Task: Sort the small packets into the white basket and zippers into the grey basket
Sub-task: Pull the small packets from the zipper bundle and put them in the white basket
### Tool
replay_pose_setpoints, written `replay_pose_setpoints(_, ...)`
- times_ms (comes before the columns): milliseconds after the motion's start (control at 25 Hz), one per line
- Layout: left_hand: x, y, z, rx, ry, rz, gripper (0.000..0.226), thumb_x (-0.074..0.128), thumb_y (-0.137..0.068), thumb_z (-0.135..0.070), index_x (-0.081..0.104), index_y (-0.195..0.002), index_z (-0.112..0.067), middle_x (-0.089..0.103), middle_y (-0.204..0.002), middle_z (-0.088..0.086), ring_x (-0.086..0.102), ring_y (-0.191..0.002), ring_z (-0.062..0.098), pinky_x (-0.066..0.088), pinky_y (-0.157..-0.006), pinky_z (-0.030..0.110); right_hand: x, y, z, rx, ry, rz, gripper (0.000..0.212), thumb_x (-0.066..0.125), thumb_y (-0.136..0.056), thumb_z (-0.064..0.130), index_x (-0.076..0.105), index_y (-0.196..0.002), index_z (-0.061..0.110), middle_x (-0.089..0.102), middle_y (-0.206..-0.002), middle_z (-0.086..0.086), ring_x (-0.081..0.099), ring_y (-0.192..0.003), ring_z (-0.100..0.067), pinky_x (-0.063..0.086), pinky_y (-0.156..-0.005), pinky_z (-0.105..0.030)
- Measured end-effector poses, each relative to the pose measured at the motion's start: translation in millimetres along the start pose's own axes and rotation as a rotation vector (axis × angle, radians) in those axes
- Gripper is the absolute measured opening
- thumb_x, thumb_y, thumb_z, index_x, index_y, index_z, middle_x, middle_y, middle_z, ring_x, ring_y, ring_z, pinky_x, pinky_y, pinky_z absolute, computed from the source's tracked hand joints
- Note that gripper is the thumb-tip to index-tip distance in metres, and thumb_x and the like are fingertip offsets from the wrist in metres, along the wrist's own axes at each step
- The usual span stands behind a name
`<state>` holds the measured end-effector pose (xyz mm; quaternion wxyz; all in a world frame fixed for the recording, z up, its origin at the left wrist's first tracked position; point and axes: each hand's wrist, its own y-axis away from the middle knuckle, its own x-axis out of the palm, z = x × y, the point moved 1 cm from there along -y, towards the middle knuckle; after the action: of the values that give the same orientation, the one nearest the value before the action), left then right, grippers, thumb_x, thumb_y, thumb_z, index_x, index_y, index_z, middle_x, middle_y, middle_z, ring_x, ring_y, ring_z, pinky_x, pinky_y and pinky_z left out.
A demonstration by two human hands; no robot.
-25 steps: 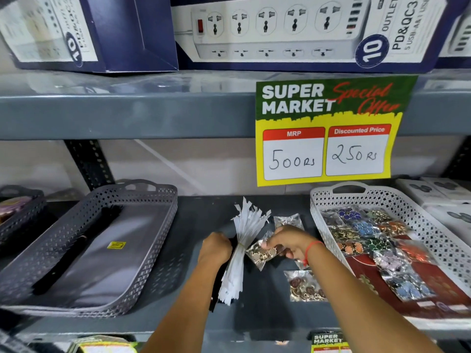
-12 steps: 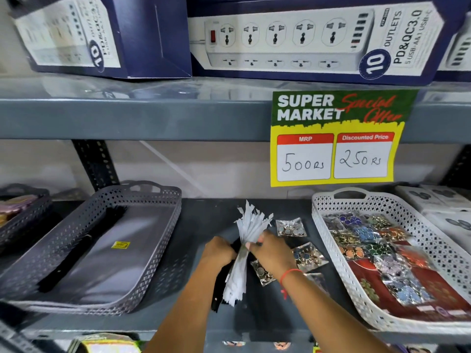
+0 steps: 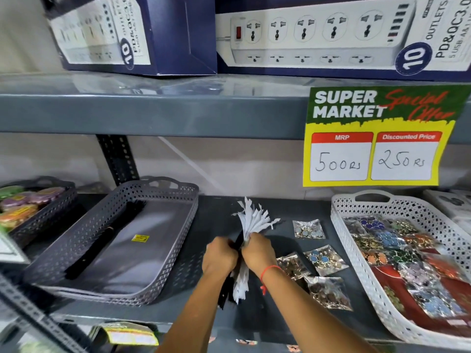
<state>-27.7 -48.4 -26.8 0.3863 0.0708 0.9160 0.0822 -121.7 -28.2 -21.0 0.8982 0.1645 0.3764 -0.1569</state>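
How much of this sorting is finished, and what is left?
Partly done. The white basket already holds many small packets, and one black zipper bundle lies in the grey basket. In hand: the left hand and right hand both grip the white zippers, with black ones beneath. Left: four loose packets on the shelf.

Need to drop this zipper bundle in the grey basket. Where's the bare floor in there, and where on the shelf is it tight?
Grey basket: bare floor right of the black zippers, around the yellow sticker. Shelf is bare between that basket and the white zippers. Crowded: four small packets lie between the right hand and the white basket, which is nearly full.
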Motion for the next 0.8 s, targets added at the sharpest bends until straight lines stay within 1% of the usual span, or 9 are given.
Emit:
replay_pose_setpoints(120, -32.0, 3.3, 11.9, 0.043, -0.141, -0.167, 0.018, 0.045, -0.081, -0.011, 0.063, -0.085, -0.01, 0.071, -0.096, 0.018, 0.066, -0.092, 0.036, 0.044, -0.065, 0.033, 20.6, 4.9, 29.0, -0.091, -0.099, 0.02, 0.026, 0.044, -0.086, 0.012, 0.063, -0.104, 0.008, 0.067, -0.114, -0.018, 0.062, -0.105, -0.035, 0.049, -0.086, -0.034)
replay_pose_setpoints(200, -49.7, 5.0, 22.6, 0.048, -0.285, -0.23, 0.02, 0.041, -0.085, -0.007, 0.06, -0.091, -0.006, 0.068, -0.105, 0.02, 0.063, -0.098, 0.038, 0.047, -0.071, 0.038, 39.3, 7.9, 46.1, -0.121, -0.12, 0.063, 0.026, 0.042, -0.086, 0.013, 0.063, -0.1, 0.009, 0.067, -0.113, -0.019, 0.062, -0.104, -0.035, 0.048, -0.086, -0.034)
replay_pose_setpoints(360, -56.0, 8.5, 33.8, 0.005, -0.544, -0.131, 0.034, 0.035, -0.09, -0.001, 0.06, -0.113, -0.002, 0.063, -0.121, 0.019, 0.06, -0.113, 0.037, 0.049, -0.091, 0.04, 67.7, 10.2, 51.1, -0.08, -0.038, 0.175, 0.034, 0.039, -0.091, 0.014, 0.062, -0.113, 0.001, 0.063, -0.121, -0.024, 0.06, -0.112, -0.035, 0.045, -0.097, -0.037)
replay_pose_setpoints(480, -53.7, 9.7, 29.7, 0.016, -0.585, -0.107, 0.037, 0.035, -0.09, 0.001, 0.058, -0.119, -0.002, 0.061, -0.126, 0.018, 0.057, -0.117, 0.035, 0.048, -0.094, 0.04, 61.3, 7.8, 47.9, -0.123, -0.037, 0.208, 0.029, 0.044, -0.089, 0.012, 0.067, -0.098, -0.004, 0.069, -0.107, -0.024, 0.065, -0.098, -0.03, 0.049, -0.092, -0.039)
replay_pose_setpoints(560, -47.9, 10.7, 19.6, 0.076, -0.579, -0.148, 0.036, 0.038, -0.09, -0.001, 0.059, -0.119, -0.002, 0.057, -0.127, 0.017, 0.055, -0.119, 0.034, 0.048, -0.094, 0.041, 43.6, 6.6, 38.0, -0.147, -0.089, 0.226, 0.022, 0.048, -0.087, 0.01, 0.067, -0.087, 0.0, 0.07, -0.097, -0.022, 0.066, -0.1, -0.034, 0.05, -0.09, -0.039)
replay_pose_setpoints(640, -31.8, 11.2, 3.6, 0.145, -0.538, -0.135, 0.033, 0.042, -0.089, -0.004, 0.06, -0.117, -0.004, 0.059, -0.125, 0.016, 0.057, -0.117, 0.033, 0.048, -0.094, 0.04, 14.8, 7.2, 14.6, -0.178, 0.017, 0.089, 0.022, 0.049, -0.085, 0.013, 0.067, -0.093, 0.004, 0.07, -0.107, -0.019, 0.063, -0.106, -0.033, 0.05, -0.087, -0.034)
replay_pose_setpoints(720, -5.7, 16.5, -14.6, 0.181, -0.424, -0.01, 0.029, 0.049, -0.085, -0.007, 0.064, -0.11, -0.004, 0.065, -0.118, 0.017, 0.061, -0.113, 0.033, 0.049, -0.093, 0.037, -18.0, 11.3, -23.6, -0.153, 0.33, -0.147, 0.026, 0.052, -0.084, 0.021, 0.065, -0.104, 0.012, 0.068, -0.117, -0.013, 0.057, -0.114, -0.032, 0.049, -0.089, -0.035)
replay_pose_setpoints(760, 9.1, 18.4, -20.8, 0.169, -0.323, 0.069, 0.027, 0.052, -0.082, -0.006, 0.065, -0.105, -0.002, 0.067, -0.114, 0.02, 0.063, -0.109, 0.034, 0.05, -0.09, 0.037, -33.0, 14.4, -42.5, -0.097, 0.498, -0.223, 0.03, 0.053, -0.084, 0.029, 0.064, -0.108, 0.015, 0.066, -0.119, -0.01, 0.054, -0.117, -0.031, 0.048, -0.091, -0.036)
replay_pose_setpoints(800, 23.4, 19.7, -26.0, 0.141, -0.222, 0.145, 0.024, 0.055, -0.079, -0.005, 0.066, -0.1, 0.0, 0.068, -0.11, 0.023, 0.064, -0.106, 0.036, 0.052, -0.086, 0.036, -45.1, 16.5, -58.6, -0.017, 0.599, -0.239, 0.034, 0.054, -0.084, 0.035, 0.064, -0.11, 0.016, 0.065, -0.121, -0.009, 0.051, -0.12, -0.031, 0.046, -0.094, -0.037)
